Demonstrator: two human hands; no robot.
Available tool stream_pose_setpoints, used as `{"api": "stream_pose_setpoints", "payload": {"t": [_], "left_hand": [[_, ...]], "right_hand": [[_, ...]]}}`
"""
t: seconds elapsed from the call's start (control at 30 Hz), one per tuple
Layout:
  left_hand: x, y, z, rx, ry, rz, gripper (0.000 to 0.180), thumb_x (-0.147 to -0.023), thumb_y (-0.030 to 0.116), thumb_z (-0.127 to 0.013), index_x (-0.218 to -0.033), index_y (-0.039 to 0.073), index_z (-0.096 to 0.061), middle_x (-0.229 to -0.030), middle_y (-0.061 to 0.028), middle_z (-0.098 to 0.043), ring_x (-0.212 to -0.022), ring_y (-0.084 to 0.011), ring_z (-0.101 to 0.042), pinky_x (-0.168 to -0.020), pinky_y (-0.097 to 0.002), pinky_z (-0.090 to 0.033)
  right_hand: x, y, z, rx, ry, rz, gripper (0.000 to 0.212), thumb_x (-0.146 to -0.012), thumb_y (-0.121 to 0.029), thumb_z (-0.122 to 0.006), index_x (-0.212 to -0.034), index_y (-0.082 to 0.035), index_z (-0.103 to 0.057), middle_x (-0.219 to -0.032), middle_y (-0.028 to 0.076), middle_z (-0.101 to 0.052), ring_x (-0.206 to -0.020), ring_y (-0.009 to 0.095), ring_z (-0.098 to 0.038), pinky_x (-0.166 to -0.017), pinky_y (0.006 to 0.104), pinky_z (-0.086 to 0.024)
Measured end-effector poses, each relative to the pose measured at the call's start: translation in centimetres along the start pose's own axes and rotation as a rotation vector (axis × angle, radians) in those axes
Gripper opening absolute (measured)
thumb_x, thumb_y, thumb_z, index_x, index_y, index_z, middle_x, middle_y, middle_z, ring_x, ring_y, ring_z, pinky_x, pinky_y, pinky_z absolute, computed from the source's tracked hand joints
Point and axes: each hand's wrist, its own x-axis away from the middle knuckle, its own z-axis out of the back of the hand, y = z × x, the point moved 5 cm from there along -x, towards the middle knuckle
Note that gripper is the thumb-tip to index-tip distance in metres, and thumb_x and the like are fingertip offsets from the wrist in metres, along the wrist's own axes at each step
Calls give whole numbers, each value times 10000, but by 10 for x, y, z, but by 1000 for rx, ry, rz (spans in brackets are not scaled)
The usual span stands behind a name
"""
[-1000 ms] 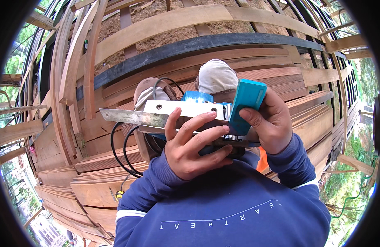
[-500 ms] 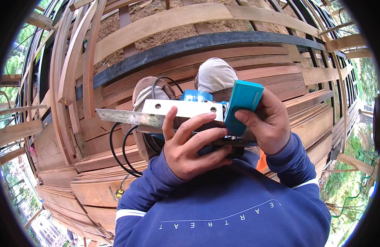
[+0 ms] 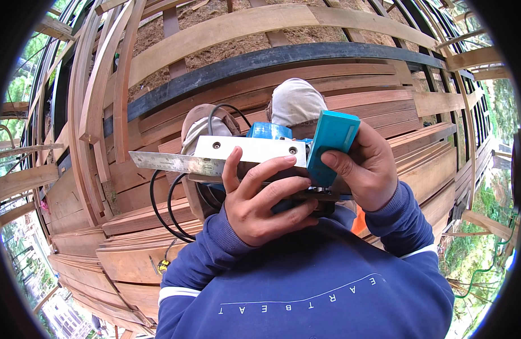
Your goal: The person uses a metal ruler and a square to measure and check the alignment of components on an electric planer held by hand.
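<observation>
I hold a blue power planer point(image 3: 269, 131) upside down in front of my chest, its silver sole plate point(image 3: 249, 150) facing me. My left hand point(image 3: 266, 200) grips the tool from below, fingers curled over the plate's lower edge. A steel ruler blade point(image 3: 170, 163) lies along that plate and sticks out to the left. My right hand point(image 3: 369, 169) is shut on a teal block-shaped part point(image 3: 331, 144) at the plate's right end, thumb pressed on its face. The tool's underside is hidden behind my hands.
A black cable point(image 3: 169, 210) loops down from the tool on the left. Two beige shoe tips point(image 3: 297, 101) show beyond it. Stacked wooden planks point(image 3: 142, 260) lie all around, with a black pipe point(image 3: 283, 56) and sawdust ground behind, and greenery at the edges.
My right hand has shifted the teal part slightly left and down against the plate. My left hand and the ruler stay nearly where they were.
</observation>
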Motion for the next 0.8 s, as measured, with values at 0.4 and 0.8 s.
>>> {"api": "stream_pose_setpoints", "payload": {"t": [0.4,0.8], "left_hand": [[2,0,-1,-17,0,21,246,-741,473,-834,-934,352,-740,-1146,95,-700,-1268,-211,-615,-1254,-633,-78],[1,1,-1,-9,-5,0,373,-622,460,-908,-958,358,-782,-1079,81,-695,-1223,-249,-616,-1256,-625,-75]], "right_hand": [[-1,0,-1,7,-7,-1,305,-994,-24,-686,-1281,12,-587,-1121,59,-696,-1027,98,-631,-911,274,-531],[0,3,0,-11,2,-7,292,-994,-26,-689,-1266,10,-591,-1109,55,-695,-1017,100,-641,-900,272,-538]]}}
